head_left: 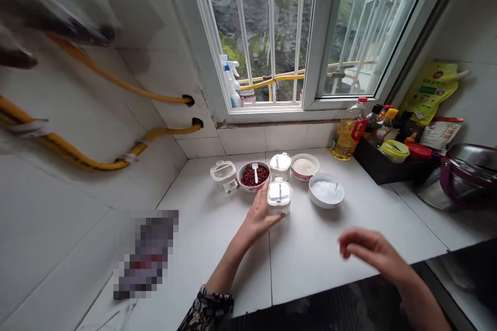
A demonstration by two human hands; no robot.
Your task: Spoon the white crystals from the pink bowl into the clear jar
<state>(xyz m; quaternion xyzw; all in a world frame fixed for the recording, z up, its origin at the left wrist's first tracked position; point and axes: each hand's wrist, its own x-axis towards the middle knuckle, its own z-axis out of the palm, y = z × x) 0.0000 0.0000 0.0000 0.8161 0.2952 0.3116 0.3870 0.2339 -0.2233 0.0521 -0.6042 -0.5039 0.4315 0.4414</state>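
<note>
My left hand point(259, 215) is wrapped round the side of a small clear-lidded seasoning jar point(279, 198) that stands on the white counter. Right behind it is a similar jar point(280, 164) with white contents. A bowl of dark red dried peppercorns point(248, 178) with a white spoon point(255, 171) in it lies just left of my fingers. Farther left stands another clear-lidded jar point(224, 173), which looks empty. To the right are a bowl of pale granules point(305, 165) and a bowl of white crystals point(326, 192). Above the counter's front edge, my slightly blurred right hand point(367, 248) holds nothing, its fingers loosely curled and apart from the thumb.
An oil bottle point(345, 134) stands by the window, beside a black box point(368, 160) of condiment bottles. At the right edge is a metal pot point(458, 178) with a purple handle. A pixelated object point(149, 258) lies at the left. Yellow pipes point(97, 163) run along the left wall.
</note>
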